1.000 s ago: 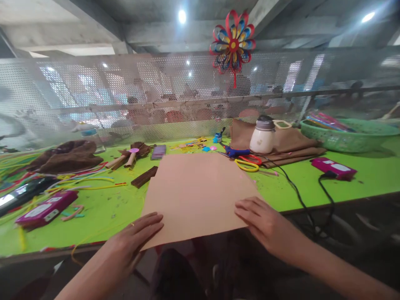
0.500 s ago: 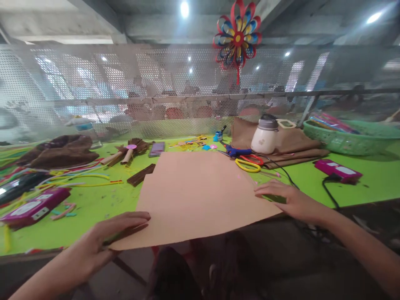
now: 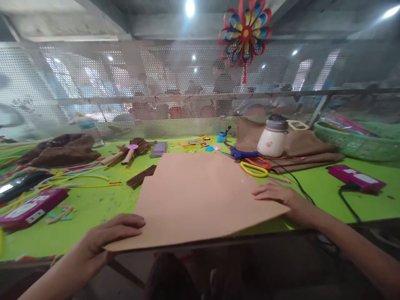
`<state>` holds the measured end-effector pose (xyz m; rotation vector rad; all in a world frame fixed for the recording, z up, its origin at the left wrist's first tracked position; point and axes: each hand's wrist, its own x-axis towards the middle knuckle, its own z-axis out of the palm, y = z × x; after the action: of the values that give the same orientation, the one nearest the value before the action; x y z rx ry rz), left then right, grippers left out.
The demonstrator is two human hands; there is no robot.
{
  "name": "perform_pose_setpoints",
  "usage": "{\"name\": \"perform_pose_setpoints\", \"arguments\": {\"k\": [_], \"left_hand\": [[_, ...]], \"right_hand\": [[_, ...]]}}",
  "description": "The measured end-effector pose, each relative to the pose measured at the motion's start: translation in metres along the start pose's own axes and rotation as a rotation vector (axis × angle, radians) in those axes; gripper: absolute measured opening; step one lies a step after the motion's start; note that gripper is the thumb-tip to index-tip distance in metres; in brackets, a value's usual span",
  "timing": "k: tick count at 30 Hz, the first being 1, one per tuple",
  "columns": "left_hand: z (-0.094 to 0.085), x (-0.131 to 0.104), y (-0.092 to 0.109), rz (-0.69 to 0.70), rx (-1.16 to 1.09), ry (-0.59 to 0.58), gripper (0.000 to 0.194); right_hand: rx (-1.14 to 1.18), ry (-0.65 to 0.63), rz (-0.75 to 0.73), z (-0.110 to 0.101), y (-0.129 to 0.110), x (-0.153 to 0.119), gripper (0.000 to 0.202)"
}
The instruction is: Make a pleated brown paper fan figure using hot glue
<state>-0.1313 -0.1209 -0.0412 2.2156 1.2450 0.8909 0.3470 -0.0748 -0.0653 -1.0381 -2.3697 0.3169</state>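
- Card sheet (image 3: 193,200) lies mid-frame on the green table (image 3: 93,208), its near edge overhanging.
- Left hand (image 3: 103,241) pinches its lower-left corner; right hand (image 3: 281,196) grips the right corner.
- Risk: an uneven pull could crease the sheet, or sweep it into the scissors (image 3: 253,166) just behind.

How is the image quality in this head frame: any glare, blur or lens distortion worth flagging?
Head view: ceiling lamps flare with hazy streaks; strong wide-angle bending curves the green table edge and perforated screen; the edges smear, blurring the green basket; the tan paper sheet and both hands, left and right, are fairly sharp.
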Motion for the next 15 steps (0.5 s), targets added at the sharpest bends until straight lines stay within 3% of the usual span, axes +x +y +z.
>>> {"name": "perform_pose_setpoints", "arguments": {"k": [4, 9, 13, 15], "left_hand": [[0.006, -0.001, 0.002, 0.011, 0.053, 0.035, 0.029], [0.009, -0.003, 0.016, -0.027, 0.199, 0.144, 0.024], [0.01, -0.022, 0.031, -0.102, 0.3, 0.314, 0.027], [0.013, -0.034, 0.034, -0.129, 0.312, 0.309, 0.029]], "right_hand": [[-0.016, 0.044, 0.031, 0.002, 0.003, -0.002, 0.023], [-0.007, 0.197, 0.177, -0.004, -0.004, -0.003, 0.026], [0.311, 0.283, 0.422, -0.009, -0.019, -0.006, 0.029], [0.501, 0.349, 0.542, -0.012, -0.025, -0.009, 0.035]]}}
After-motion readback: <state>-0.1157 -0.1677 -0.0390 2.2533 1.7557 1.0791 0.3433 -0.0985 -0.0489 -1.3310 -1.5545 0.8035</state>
